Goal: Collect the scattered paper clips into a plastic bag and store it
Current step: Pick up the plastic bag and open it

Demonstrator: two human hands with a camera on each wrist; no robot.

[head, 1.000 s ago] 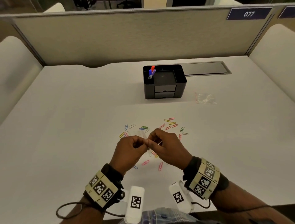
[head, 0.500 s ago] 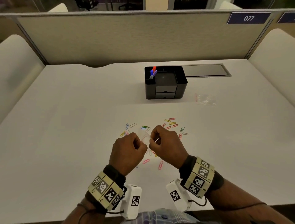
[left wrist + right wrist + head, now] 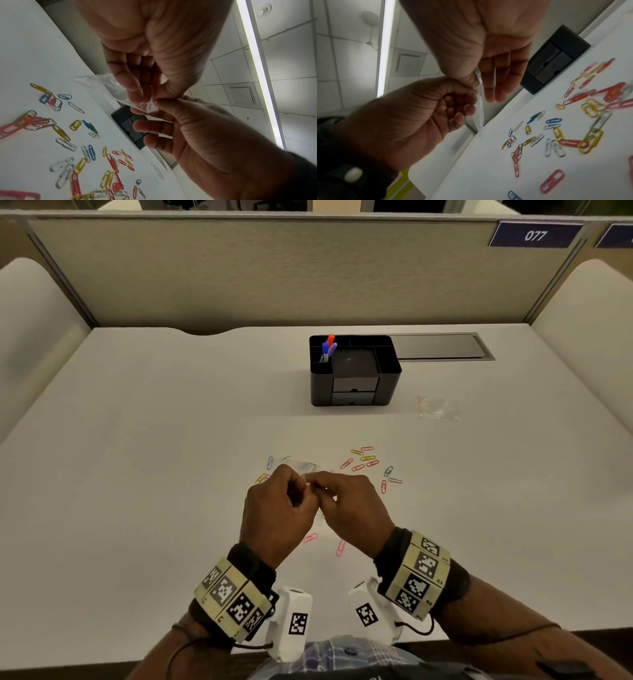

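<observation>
Both hands meet in the air over the scattered coloured paper clips [image 3: 363,460]. A small clear plastic bag [image 3: 301,468] is pinched between them. My left hand [image 3: 303,486] holds its edge between thumb and fingers; in the left wrist view the bag [image 3: 106,85] hangs to the left of that hand [image 3: 150,94]. My right hand [image 3: 322,488] pinches the same edge with thumb and forefinger. The right wrist view shows the bag [image 3: 479,108] edge-on between the right hand [image 3: 481,88] and the left hand [image 3: 467,101]. Clips [image 3: 77,162] [image 3: 573,135] lie loose on the white table.
A black desk organizer [image 3: 354,371] with pens [image 3: 329,345] stands behind the clips. A second clear bag [image 3: 440,409] lies flat to its right. A metal cable cover [image 3: 442,347] sits at the back, and grey partitions [image 3: 274,268] wall the desk.
Half a second ago the hands had drawn slightly apart; now they touch again at the bag's edge. The bag now sticks out beyond the left fingers.
</observation>
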